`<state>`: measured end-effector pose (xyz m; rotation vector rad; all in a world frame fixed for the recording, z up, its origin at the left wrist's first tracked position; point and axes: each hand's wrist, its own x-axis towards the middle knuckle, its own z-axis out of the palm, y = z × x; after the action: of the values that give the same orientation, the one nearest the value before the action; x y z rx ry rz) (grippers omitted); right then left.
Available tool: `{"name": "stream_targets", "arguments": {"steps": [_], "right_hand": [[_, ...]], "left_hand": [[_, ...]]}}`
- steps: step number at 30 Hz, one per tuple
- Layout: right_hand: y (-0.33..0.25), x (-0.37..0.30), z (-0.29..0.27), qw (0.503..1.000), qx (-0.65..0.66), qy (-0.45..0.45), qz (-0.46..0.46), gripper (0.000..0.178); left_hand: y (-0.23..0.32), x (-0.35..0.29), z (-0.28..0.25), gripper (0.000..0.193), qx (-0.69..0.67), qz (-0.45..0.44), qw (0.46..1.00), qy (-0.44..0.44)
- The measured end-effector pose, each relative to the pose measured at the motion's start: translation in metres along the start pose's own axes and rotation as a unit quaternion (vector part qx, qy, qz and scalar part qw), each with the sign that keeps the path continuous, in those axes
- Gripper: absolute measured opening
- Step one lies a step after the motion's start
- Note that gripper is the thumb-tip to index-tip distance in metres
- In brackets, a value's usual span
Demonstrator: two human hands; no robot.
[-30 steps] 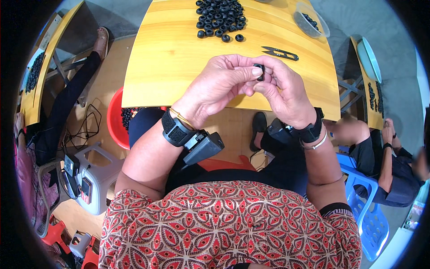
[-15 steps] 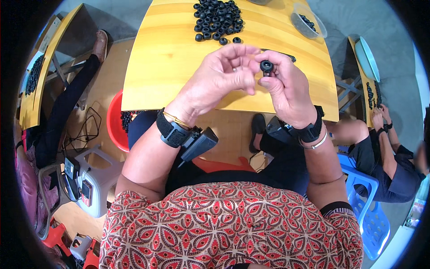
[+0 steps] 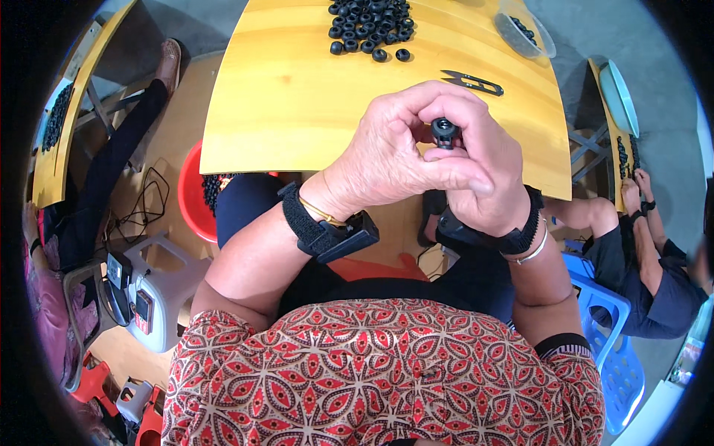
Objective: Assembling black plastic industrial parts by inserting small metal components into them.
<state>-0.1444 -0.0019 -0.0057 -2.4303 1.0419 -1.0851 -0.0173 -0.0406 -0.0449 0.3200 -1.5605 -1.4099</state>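
Above the near part of the yellow table, my right hand (image 3: 487, 152) pinches a small black round part (image 3: 444, 129) with a hole facing up. My left hand (image 3: 394, 145) closes round the same part from the left. Its thumb stretches beneath the part towards my right palm, and its fingers curve behind. Where the fingers of both hands meet, they overlap and partly hide the part. Just beyond my hands lies a pair of black thread snips (image 3: 474, 82). Farther off is a pile of similar black round parts (image 3: 370, 26).
A clear plastic tub (image 3: 526, 33) with black parts stands at the table's far right. Below the table's left edge is a red basin (image 3: 195, 201). Grey stool (image 3: 160, 297) at left, blue chair (image 3: 606, 312) at right. Another person's hands (image 3: 636, 189) work at the right-hand table.
My left hand has moved right and closed on the part; before, it was apart with its fingers loosely curled. The snips, mostly covered before, now show. The view has shifted slightly.
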Motion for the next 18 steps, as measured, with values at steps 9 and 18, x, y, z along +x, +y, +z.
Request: {"name": "stream_targets", "arguments": {"steps": [9, 18], "right_hand": [[0.008, -0.008, 0.005, 0.999, 0.041, 0.007, 0.01, 0.023], [0.02, 0.001, -0.012, 0.992, 0.092, -0.006, 0.091, 0.027]], "left_hand": [[-0.005, -0.002, -0.001, 0.055, 0.024, 0.015, 1.0, -0.007], [-0.012, 0.005, -0.001, 0.032, -0.254, -0.122, 0.957, 0.066]]}}
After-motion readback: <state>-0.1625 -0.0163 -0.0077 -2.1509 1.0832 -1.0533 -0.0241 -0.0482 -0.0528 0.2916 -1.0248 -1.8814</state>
